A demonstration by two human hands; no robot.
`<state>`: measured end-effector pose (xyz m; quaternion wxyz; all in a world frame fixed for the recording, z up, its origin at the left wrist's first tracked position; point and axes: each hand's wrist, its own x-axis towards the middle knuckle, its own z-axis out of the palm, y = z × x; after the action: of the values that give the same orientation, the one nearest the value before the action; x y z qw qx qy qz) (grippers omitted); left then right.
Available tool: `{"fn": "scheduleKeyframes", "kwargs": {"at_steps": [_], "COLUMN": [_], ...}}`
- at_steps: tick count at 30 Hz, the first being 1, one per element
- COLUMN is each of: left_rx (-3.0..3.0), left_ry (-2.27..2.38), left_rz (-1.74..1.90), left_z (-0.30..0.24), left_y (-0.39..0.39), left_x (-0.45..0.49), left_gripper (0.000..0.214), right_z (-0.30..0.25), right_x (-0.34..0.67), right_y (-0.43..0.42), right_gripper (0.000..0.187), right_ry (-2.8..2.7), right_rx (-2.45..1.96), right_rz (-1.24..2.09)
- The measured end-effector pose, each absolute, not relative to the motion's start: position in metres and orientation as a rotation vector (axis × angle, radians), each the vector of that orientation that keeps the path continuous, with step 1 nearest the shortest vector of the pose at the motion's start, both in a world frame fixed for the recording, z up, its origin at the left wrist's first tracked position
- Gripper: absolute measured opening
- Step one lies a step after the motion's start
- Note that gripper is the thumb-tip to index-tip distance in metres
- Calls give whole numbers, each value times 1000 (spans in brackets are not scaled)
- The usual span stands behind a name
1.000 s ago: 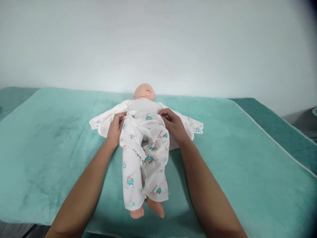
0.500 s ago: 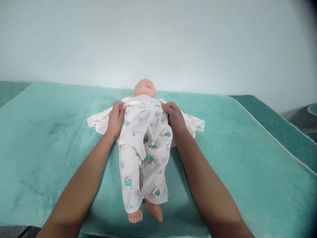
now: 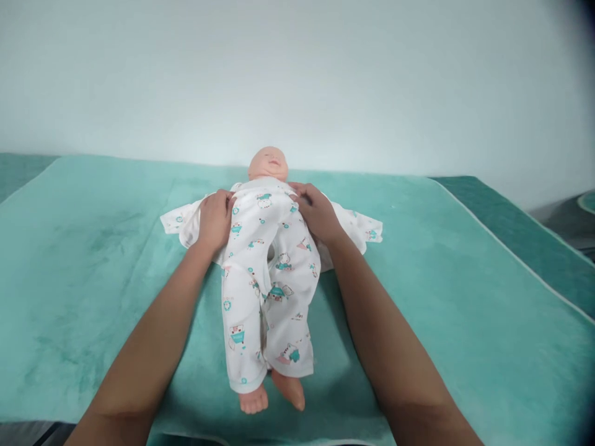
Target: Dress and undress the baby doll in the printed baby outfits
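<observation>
A baby doll [image 3: 268, 164] lies on its back, head away from me and bare feet toward me. White printed baby pants [image 3: 248, 248] cover its legs and reach up to its chest. Beneath it spreads a matching baby shirt [image 3: 356, 229], sleeves out to both sides. At the left side of the waistband, my left hand [image 3: 216, 220] is closed on the pants edge, fingertips partly hidden. My right hand [image 3: 318, 214] has its bent fingers and thumb at the waistband's right side, around the cloth edge.
A green plush mat [image 3: 441, 297] covers the table beneath the doll. Behind it rises a pale wall [image 3: 297, 74]. Darker green cloth [image 3: 502, 217] shows along the right side.
The waistband lies flatter and smoother over the doll's chest. My right hand has shifted slightly left and inward, its fingers more spread; my left hand has barely moved.
</observation>
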<state>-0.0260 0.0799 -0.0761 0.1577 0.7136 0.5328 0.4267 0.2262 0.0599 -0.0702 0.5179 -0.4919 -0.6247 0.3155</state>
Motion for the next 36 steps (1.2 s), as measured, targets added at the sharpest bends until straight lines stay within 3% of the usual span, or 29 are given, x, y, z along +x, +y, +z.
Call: {"fn": "scheduleKeyframes", "kwargs": {"at_steps": [6, 10, 15, 22, 25, 29, 36], "left_rx": [1840, 1836, 2142, 2437, 2433, 2192, 1568], "left_ry": [1659, 1704, 1639, 1516, 1533, 1571, 1329], "left_rz": [1309, 1288, 1236, 1063, 1119, 1082, 1180], "left_z": [-81, -83, -85, -92, -93, -91, -77], "left_y": [99, 104, 95, 72, 52, 26, 16], "left_x": [-23, -19, -20, -33, -35, -36, -27], "left_gripper": [17, 6, 31, 54, 46, 28, 34], "right_z": [-77, -76, -80, -88, -94, -99, -95], "right_x": [229, 221, 218, 219, 217, 221, 228], "right_y": [97, 105, 92, 52, 33, 15, 13], "right_gripper": [32, 30, 11, 24, 21, 16, 27], "right_ry": [-1260, -1212, -1273, -1392, -1264, -1182, -1106], "right_rx": [-1368, -1546, -1258, -1153, -1314, -1546, -1234], "right_rz": [731, 578, 628, 458, 408, 568, 1045]}}
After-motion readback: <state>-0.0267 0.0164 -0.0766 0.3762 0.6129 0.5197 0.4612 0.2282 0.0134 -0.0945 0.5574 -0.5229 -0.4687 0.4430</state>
